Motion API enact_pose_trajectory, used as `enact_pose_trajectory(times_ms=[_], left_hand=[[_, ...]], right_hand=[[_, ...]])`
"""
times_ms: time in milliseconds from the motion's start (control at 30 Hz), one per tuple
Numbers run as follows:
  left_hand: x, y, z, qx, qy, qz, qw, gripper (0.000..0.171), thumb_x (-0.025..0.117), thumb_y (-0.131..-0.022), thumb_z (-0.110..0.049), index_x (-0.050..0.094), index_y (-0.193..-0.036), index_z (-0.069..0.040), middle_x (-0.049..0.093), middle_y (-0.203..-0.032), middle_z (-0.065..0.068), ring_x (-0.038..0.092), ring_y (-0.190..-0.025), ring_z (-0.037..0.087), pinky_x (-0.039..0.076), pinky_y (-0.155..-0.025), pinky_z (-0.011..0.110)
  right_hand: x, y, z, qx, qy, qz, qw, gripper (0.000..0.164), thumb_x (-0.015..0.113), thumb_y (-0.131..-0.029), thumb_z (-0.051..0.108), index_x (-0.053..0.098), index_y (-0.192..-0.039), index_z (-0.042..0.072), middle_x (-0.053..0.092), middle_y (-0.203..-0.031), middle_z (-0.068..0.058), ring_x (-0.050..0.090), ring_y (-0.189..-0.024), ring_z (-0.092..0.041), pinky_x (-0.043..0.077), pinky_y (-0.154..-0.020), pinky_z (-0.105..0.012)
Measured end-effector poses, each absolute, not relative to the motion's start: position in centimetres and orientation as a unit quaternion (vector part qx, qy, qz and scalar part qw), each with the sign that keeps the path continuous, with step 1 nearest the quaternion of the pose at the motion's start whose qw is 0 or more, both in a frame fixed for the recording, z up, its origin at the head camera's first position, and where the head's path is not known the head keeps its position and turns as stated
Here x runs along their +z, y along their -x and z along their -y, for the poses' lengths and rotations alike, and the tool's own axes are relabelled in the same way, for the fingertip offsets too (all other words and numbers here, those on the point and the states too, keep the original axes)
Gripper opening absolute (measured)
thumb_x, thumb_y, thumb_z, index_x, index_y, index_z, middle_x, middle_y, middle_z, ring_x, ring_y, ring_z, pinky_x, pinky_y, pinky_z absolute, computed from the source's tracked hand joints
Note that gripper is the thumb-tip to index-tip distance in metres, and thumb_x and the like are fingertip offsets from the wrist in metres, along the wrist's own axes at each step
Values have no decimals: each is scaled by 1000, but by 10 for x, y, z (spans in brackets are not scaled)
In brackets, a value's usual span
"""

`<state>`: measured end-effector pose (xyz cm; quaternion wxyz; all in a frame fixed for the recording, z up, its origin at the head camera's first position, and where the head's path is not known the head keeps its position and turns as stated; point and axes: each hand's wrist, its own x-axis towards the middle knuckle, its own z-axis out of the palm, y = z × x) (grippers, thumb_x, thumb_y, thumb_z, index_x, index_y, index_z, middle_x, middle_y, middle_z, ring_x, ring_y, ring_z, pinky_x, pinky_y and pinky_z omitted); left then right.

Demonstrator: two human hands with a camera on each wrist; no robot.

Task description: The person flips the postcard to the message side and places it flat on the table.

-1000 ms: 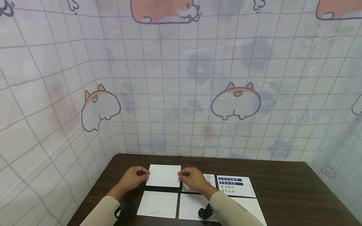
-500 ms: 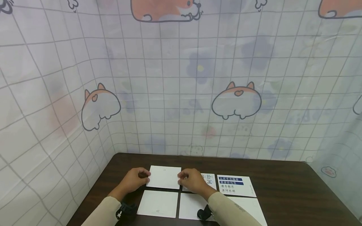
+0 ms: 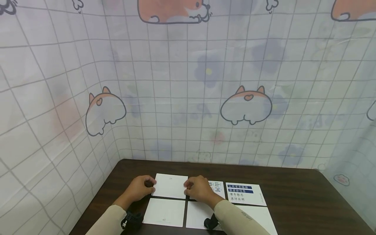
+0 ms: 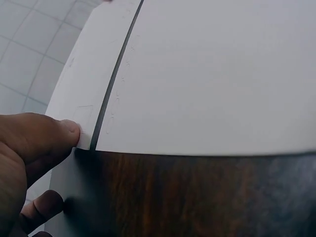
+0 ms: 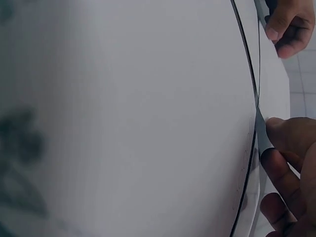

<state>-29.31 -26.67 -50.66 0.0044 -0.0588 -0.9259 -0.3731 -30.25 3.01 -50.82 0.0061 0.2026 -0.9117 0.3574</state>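
A white postcard [image 3: 169, 185] with a small faint mark lies at the back left of a group of cards on the dark table. My left hand [image 3: 138, 189] holds its left edge with thumb and fingers. From the right, my right hand [image 3: 201, 190] pinches the opposite edge, overlapping a postcard with large blue characters [image 3: 216, 186]. In the left wrist view, the left thumb [image 4: 64, 132] is at the corner of the held card. The right wrist view has the right thumb [image 5: 279, 129] at the card's edge, the other fingers curled beneath.
In the front row lie a blank white card [image 3: 164, 212], another [image 3: 195, 213] partly under the right wrist's camera, and a third [image 3: 258, 215] partly behind the right sleeve. A postcard with blue bands of text [image 3: 245, 194] lies at back right. A patterned curtain surrounds the dark wooden table [image 3: 305, 202].
The held postcard has shifted slightly toward the front row, both hands staying at its edges. The other cards lie as before.
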Motion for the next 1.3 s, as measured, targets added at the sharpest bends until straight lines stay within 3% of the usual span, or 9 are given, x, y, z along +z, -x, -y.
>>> enact_pose_trajectory(times_ms=[167,567,1000,1300], left_hand=[[-506,291,266,-351,55,935,5,22,84,-85,-13,75,-103,-20,69,-111,-2,62,-109,27,51,-87,52],[-505,291,267,-321,58,945,16,21,86,-84,-16,76,-100,-23,69,-119,2,51,-127,42,32,-101,73],[-504,291,268,-310,64,948,19,17,82,-87,-17,76,-101,-24,70,-119,2,52,-127,42,26,-104,74],[-492,291,255,-295,94,950,37,15,80,-90,-20,76,-104,-23,72,-117,0,54,-125,41,27,-104,73]], right_hand=[[-508,303,-29,340,-202,918,9,15,85,-83,19,76,-95,20,62,-80,16,53,-105,-22,41,-89,-48],[-506,305,-27,265,-253,929,49,16,85,-83,23,78,-97,18,67,-80,16,51,-90,-12,37,-89,-41],[-502,303,-29,292,-246,923,37,17,83,-85,23,78,-99,17,67,-81,15,53,-97,-16,37,-92,-45],[-494,307,-46,302,-257,918,29,27,83,-86,24,76,-109,11,68,-92,6,55,-107,-25,37,-98,-53]])
